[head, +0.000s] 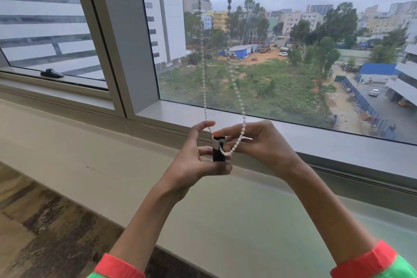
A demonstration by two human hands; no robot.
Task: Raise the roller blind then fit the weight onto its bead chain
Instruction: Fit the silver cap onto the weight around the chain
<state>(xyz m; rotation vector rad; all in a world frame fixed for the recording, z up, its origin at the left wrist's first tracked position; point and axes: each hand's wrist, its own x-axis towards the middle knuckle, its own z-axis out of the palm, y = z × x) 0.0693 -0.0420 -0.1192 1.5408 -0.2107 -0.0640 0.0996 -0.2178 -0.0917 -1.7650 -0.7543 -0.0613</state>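
Two bare hands meet at the middle of the head view, raised in front of a wide window. The left hand (198,160) holds the weight (218,149), a small dark upright block with a white cap at its top, pinched between the thumb on its left side and the fingers curled beneath and behind it; the index finger is lifted free above. The right hand (259,142) comes in from the right with its thumb and fingertips pressed together at the top of the weight, pinching the bead chain (237,142) there. The white chain hangs down from the top of the frame as two strands, one falling to the left hand's raised finger, the other draping over the right hand's fingers and looping down just right of the weight. Whether the chain is already seated inside the cap cannot be told.

Both wrists show red cuffs on green sleeves at the near edge. Beneath the hands runs a pale sill (112,142), with patterned floor (45,221) at near left. A small dark window handle (52,73) sits on the frame at far left. Beyond the glass lie buildings, trees and open ground.
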